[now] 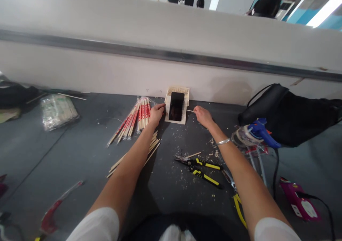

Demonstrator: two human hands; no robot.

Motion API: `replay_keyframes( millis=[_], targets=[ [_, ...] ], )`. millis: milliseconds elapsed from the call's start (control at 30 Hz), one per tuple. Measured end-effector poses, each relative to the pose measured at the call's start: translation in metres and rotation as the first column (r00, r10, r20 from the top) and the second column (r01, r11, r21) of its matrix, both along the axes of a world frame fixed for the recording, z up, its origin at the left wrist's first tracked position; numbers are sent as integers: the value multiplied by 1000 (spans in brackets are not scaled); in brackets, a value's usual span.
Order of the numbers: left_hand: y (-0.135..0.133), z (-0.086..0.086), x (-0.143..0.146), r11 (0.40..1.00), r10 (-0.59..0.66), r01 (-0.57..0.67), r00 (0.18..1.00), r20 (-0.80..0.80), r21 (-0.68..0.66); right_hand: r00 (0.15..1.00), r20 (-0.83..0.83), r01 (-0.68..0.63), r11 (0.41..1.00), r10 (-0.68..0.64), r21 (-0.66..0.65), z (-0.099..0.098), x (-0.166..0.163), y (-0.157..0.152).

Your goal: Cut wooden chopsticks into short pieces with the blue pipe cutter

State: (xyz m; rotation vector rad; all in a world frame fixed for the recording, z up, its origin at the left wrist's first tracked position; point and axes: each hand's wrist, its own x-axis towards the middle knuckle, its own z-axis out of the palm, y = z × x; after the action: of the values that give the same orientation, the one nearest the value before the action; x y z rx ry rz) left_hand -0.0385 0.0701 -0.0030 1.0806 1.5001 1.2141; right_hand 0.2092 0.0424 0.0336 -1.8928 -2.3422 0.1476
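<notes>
A black phone [176, 106] leans in a small stand of pale wooden sticks [185, 91] against the white wall. My left hand [156, 113] touches the stand's left edge, fingers curled by the phone's side. My right hand [202, 115] is to the right of the stand and pinches a thin short wooden stick [190, 110] that points at the stand. A silver bracelet sits on my right wrist.
Wrapped red-and-white chopsticks [133, 121] and bare ones [152, 149] lie left of my arm. Black-and-yellow snips [203, 169] lie amid wood chips. A blue glue gun [260, 131], a black bag [288, 112], a pink box [299, 200] and a plastic packet [57, 111] lie around.
</notes>
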Motion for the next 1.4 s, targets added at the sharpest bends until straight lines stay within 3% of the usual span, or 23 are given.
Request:
replay_keyframes(
  millis=[200, 500, 733, 933, 1200, 1400],
  targets=[
    [-3, 0, 0, 999, 0, -1, 1000, 12, 45, 1000, -30, 4, 1000, -3, 30, -3, -5, 7],
    [0, -8, -2, 988, 45, -72, 980, 191, 136, 998, -62, 14, 994, -7, 111, -16, 1, 14],
    [5, -14, -2, 973, 64, -103, 980, 187, 207, 994, -94, -36, 979, 56, 199, -21, 8, 21],
    [8, -22, -3, 962, 49, -81, 991, 126, 261, 994, -101, -24, 977, 46, 211, -22, 7, 23],
    [16, -35, -9, 920, 48, 7, 990, -132, 393, 993, -109, -23, 981, 45, 195, -17, 3, 23],
    [18, -38, -9, 898, 64, 34, 976, -207, 440, 990, -137, -13, 985, 37, 169, -16, 0, 22]
  ],
)
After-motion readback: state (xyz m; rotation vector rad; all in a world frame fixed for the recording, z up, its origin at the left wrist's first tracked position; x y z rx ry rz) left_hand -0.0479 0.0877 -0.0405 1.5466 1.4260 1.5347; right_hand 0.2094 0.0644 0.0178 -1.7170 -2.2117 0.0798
